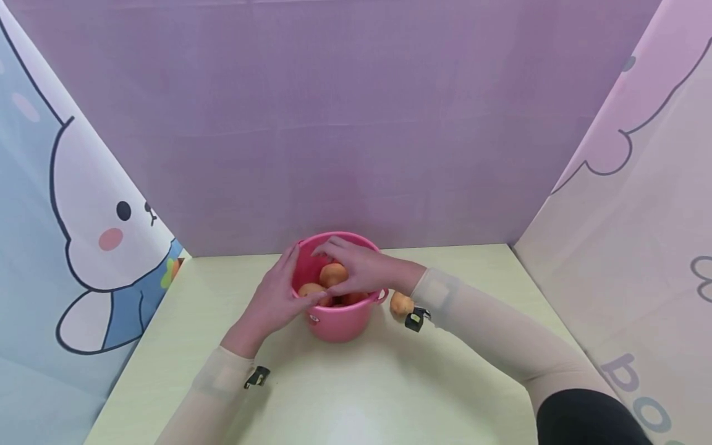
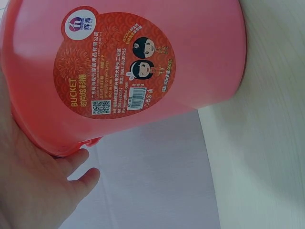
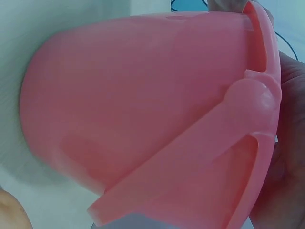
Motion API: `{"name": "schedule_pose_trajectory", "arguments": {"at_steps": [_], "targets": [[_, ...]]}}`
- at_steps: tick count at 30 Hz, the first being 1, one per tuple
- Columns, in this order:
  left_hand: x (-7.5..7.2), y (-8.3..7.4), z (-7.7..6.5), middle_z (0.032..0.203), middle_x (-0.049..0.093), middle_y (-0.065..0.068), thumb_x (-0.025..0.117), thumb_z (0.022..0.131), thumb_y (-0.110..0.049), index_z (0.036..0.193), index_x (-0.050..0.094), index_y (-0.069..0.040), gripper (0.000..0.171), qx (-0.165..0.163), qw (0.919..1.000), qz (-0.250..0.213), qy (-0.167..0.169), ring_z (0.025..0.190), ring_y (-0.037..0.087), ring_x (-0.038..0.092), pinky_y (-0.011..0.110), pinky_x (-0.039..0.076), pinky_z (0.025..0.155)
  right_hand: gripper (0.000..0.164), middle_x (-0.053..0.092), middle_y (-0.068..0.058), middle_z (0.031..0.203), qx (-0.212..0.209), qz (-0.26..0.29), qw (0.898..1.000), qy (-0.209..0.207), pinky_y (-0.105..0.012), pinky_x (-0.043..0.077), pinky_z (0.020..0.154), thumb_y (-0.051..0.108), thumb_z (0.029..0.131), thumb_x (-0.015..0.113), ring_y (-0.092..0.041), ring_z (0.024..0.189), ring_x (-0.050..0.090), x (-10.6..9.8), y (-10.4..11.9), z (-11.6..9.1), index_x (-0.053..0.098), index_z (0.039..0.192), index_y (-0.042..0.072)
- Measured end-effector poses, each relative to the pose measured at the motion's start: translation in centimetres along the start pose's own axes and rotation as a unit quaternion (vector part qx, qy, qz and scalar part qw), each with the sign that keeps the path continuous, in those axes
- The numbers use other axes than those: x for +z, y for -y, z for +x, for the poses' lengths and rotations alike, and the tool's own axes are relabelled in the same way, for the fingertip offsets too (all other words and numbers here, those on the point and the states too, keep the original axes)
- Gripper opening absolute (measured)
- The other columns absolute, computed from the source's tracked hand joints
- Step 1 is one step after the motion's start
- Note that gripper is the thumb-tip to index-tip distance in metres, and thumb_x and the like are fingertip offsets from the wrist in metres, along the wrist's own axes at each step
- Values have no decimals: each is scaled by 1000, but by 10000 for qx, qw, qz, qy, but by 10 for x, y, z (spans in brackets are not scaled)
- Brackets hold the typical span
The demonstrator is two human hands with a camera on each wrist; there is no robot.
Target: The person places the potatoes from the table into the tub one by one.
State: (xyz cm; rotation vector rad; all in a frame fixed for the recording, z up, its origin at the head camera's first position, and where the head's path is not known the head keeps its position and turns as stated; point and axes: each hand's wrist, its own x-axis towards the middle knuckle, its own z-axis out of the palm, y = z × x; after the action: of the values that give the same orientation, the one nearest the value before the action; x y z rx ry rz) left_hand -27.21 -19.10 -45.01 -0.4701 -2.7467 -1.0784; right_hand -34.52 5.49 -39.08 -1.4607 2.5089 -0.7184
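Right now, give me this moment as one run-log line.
left hand: touching pink bucket | right hand: in bucket mouth, by round brown items, grip unclear | bucket: upright on table | loose brown item: outside bucket

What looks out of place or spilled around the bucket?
One potato-like piece stands out: it lies alone on the table, to the right of the bucket, while similar ones sit inside. I see no spill.

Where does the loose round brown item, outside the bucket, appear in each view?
Head: the brown item sits on the table, just right of the pink bucket.
Left wrist: not in it.
Right wrist: the brown item, bottom left corner, cut off.
Shared landmark: the pink bucket, visible in all three.
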Motion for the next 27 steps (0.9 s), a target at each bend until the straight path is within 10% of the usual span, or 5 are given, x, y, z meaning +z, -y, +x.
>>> {"name": "schedule_pose_trajectory", "arguments": {"at_steps": [27], "targets": [[0,3,1,182,24,10,86,91,-62,178,17,-12,122,68,10000,-11,-40,160,42,36,67,55,108,52,57,3,142,15,434,9971,-619,-48,60,108,31,100,86,-22,131,60,-18,-15,-32,63,144,16]]}}
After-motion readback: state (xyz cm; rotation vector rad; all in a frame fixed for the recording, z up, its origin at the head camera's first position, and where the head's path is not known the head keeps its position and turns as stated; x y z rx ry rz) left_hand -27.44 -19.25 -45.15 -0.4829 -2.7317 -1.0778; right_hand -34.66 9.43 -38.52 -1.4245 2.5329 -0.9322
